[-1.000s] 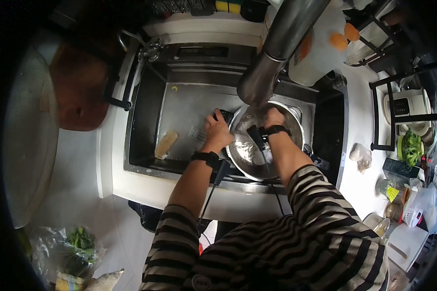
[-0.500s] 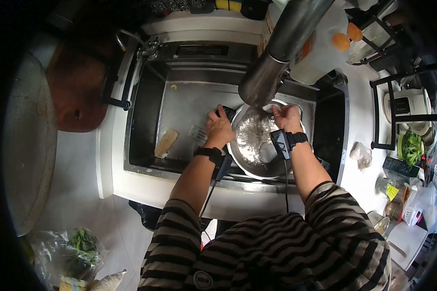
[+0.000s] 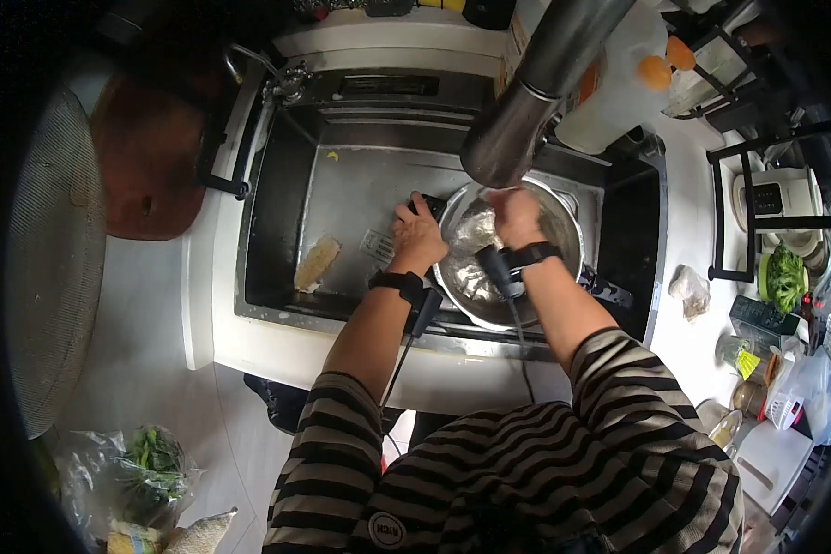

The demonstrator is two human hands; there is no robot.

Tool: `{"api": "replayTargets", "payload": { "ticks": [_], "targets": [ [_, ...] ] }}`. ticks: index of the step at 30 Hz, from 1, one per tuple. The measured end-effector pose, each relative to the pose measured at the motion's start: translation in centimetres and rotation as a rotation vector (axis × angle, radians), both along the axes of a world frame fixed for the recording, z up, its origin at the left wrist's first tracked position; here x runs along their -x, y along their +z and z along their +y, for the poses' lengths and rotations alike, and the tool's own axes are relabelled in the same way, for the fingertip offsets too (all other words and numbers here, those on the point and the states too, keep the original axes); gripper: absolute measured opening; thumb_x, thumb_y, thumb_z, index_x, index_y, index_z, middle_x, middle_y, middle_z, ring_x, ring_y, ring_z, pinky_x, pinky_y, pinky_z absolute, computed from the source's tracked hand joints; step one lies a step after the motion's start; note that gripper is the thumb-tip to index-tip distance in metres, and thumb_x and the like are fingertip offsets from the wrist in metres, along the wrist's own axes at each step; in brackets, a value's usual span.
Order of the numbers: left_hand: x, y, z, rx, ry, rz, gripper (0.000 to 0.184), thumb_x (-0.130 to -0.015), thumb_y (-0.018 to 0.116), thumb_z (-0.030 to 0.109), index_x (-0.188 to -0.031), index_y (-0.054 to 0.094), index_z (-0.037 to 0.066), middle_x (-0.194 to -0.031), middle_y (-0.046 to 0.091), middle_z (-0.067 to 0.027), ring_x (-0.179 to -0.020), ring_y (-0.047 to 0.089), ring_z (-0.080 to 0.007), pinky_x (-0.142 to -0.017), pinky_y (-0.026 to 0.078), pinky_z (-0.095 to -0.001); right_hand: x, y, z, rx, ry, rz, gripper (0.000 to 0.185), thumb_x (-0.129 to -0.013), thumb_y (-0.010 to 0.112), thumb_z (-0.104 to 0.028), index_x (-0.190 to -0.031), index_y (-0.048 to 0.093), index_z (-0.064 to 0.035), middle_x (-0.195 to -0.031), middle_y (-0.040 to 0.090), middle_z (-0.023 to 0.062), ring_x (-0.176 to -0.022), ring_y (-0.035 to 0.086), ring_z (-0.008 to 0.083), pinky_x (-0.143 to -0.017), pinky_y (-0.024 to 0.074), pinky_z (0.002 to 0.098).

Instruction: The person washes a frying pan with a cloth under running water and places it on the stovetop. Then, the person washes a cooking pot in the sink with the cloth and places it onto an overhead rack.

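A round metal pot [image 3: 563, 277] with shiny, rippled water [image 3: 471, 283] stands in the right part of the sink. My left hand [image 3: 418, 242] is closed at the pot's left side, on its black handle [image 3: 431, 204]. Inside the pot's rim, close under the dark faucet [image 3: 500, 152], is my right hand [image 3: 519, 220]. Motion smears its fingers, and I cannot make out whether anything is in them. Another dark handle [image 3: 608, 291] juts out at the pot's lower right.
A pale, elongated piece [image 3: 318, 264] lies on the left of the sink floor [image 3: 360, 180]. A large plastic jug [image 3: 600, 120] stands behind the faucet. Left of the sink is a brown board [image 3: 148, 175]. The right counter holds a black rack [image 3: 731, 212], greens [image 3: 785, 277] and a small bag [image 3: 691, 292].
My right hand has moved left and inward from the pot's far right rim. The water surface has shifted in pattern. My left hand stays at the handle.
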State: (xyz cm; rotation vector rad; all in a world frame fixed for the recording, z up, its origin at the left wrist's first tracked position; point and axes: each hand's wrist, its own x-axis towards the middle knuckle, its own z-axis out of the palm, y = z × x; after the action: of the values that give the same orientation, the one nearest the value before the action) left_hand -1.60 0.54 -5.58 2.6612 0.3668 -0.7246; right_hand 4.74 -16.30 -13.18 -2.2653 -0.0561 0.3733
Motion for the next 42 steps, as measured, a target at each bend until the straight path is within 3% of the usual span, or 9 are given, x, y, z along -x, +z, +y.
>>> {"api": "replayTargets", "payload": {
  "ticks": [7,14,19,22,26,29,32,38,42],
  "targets": [
    [0.0,0.1,0.0,0.004,0.057,0.003,0.099,-0.063,0.069,0.021,-0.136,0.005,0.0,-0.118,0.03,-0.0251,-0.103,0.044,-0.041,-0.087,0.042,-0.0389,7.7,-4.0,-1.0,0.611,1.194,0.058,0.054,-0.082,0.043,-0.026,-0.133,0.03,-0.0168,-0.143,0.017,0.0076,-0.131,0.017,0.0286,-0.099,0.031,0.047],
    [-0.1,-0.1,-0.4,-0.028,0.091,-0.016,0.099,-0.065,0.07,0.031,-0.136,0.007,0.0,-0.116,0.032,-0.0252,-0.102,0.046,-0.0409,-0.086,0.042,-0.0404,6.9,0.6,-3.9,0.719,0.568,0.5,0.041,-0.071,0.058,-0.021,-0.109,0.058,-0.0073,-0.116,0.054,0.0147,-0.097,0.058,0.029,-0.081,0.0462,0.0381],
    [-0.1,0.4,-0.8,-0.024,0.154,0.009,0.09,-0.069,0.064,0.019,-0.137,0.006,0.004,-0.118,0.03,-0.0209,-0.102,0.045,-0.0371,-0.083,0.045,-0.0383,7.4,-5.6,-0.7,0.594,1.105,0.59,0.03,-0.068,0.058,-0.023,-0.093,0.065,-0.0059,-0.095,0.062,0.0179,-0.088,0.061,0.0279,-0.073,0.0474,0.039],
    [0.0,-0.5,-0.6,-0.026,0.135,-0.026,0.09,-0.071,0.065,0.031,-0.137,0.008,0.003,-0.117,0.032,-0.023,-0.102,0.046,-0.0409,-0.085,0.043,-0.0413,5.7,-10.6,2.4,0.336,1.277,-0.16,0.023,-0.067,0.062,-0.025,-0.071,0.063,-0.002,-0.077,0.063,0.0141,-0.073,0.06,0.0197,-0.059,0.0461,0.0319],
    [0.1,-1.0,-0.3,-0.021,0.101,-0.06,0.086,-0.073,0.063,0.028,-0.137,0.01,0.003,-0.117,0.032,-0.0242,-0.101,0.046,-0.0423,-0.085,0.043,-0.0414,-0.1,-3.9,3.0,-0.297,-0.288,0.32,0.018,-0.078,0.051,-0.01,-0.091,0.056,0.001,-0.078,0.058,0.0129,-0.07,0.057,0.0205,-0.06,0.0491,0.0334],
    [0.3,-0.2,-0.2,-0.014,0.078,-0.036,0.084,-0.076,0.059,0.034,-0.137,0.01,0.004,-0.118,0.033,-0.0233,-0.103,0.046,-0.0402,-0.085,0.043,-0.0406,0.7,-3.4,2.9,-0.824,-0.515,0.495,0.02,-0.086,0.047,-0.018,-0.097,0.053,-0.0017,-0.099,0.051,0.0126,-0.077,0.053,0.0229,-0.059,0.0477,0.0326],
    [-0.3,0.3,-0.5,-0.055,0.091,0.026,0.08,-0.079,0.055,0.039,-0.137,0.01,0.007,-0.121,0.032,-0.0189,-0.105,0.046,-0.0347,-0.085,0.043,-0.0383,4.1,-7.9,1.1,0.048,0.634,0.301,0.031,-0.089,0.043,-0.028,-0.108,0.052,-0.0048,-0.105,0.054,0.0132,-0.092,0.053,0.0234,-0.071,0.047,0.0349],
    [-0.1,0.5,-1.0,-0.085,0.089,-0.005,0.079,-0.079,0.056,0.041,-0.136,0.013,0.007,-0.12,0.033,-0.0196,-0.104,0.047,-0.0353,-0.083,0.044,-0.0389,8.4,-4.5,-5.5,0.614,1.347,0.585,0.036,-0.083,0.049,-0.022,-0.117,0.052,-0.0112,-0.109,0.058,0.0091,-0.098,0.054,0.0249,-0.087,0.0408,0.0335],
    [-0.1,0.2,-0.9,-0.063,0.062,-0.044,0.08,-0.077,0.058,0.036,-0.136,0.013,0.006,-0.12,0.033,-0.0217,-0.103,0.048,-0.0371,-0.082,0.045,-0.0404,4.8,3.3,-7.3,1.154,1.101,0.268,0.03,-0.083,0.047,-0.023,-0.111,0.059,-0.0175,-0.111,0.058,0.0084,-0.107,0.051,0.0229,-0.088,0.0386,0.0359]
  ]
}}
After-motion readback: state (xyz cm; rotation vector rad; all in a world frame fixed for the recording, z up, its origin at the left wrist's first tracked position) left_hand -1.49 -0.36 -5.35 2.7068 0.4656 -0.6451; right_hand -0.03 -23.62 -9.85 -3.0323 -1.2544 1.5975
